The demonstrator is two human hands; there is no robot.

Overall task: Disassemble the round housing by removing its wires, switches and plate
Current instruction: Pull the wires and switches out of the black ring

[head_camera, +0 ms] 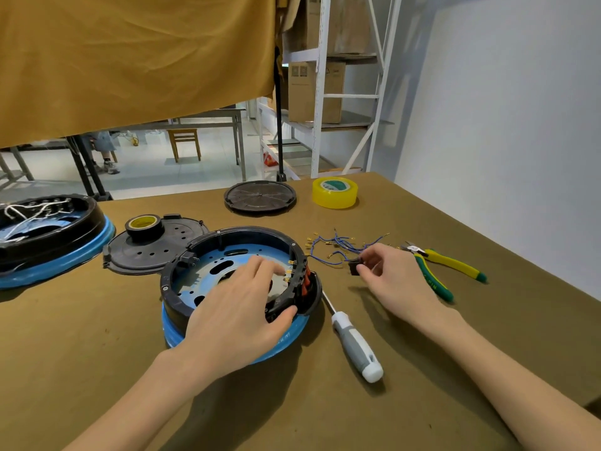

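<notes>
Head view: round housing [227, 275] sits open side up on the desk [390, 402], its flat round axis vertical, and its switch bank faces the person's right. Left hand [240, 307] lies over the near right rim; the thumb hooks the outer wall by the switch bank and the fingers reach inside toward the brass terminals. It steadies the housing, a loose grip on the rim rather than a full clasp.

Right hand [390, 275], just right of the housing, pinches a small black switch [354, 266] between thumb and fingertips, clear of the housing and low over the desk.

Progress, judged: wires appear done. Loose blue wires [341, 247] with brass ends lie in a heap just beyond the right hand's grip. One switch is out. Orange switches [305, 284] remain seated in the wall, just right of the left fingertips. Blue plate [201, 271] is in place on the housing floor. Remaining: those switches, then the plate.

Screwdriver [356, 343] lies between the two hands, tip toward the housing, handle toward the person. Pliers [445, 268] lie to the right of the right hand, jaws pointing at the wire heap.
</notes>
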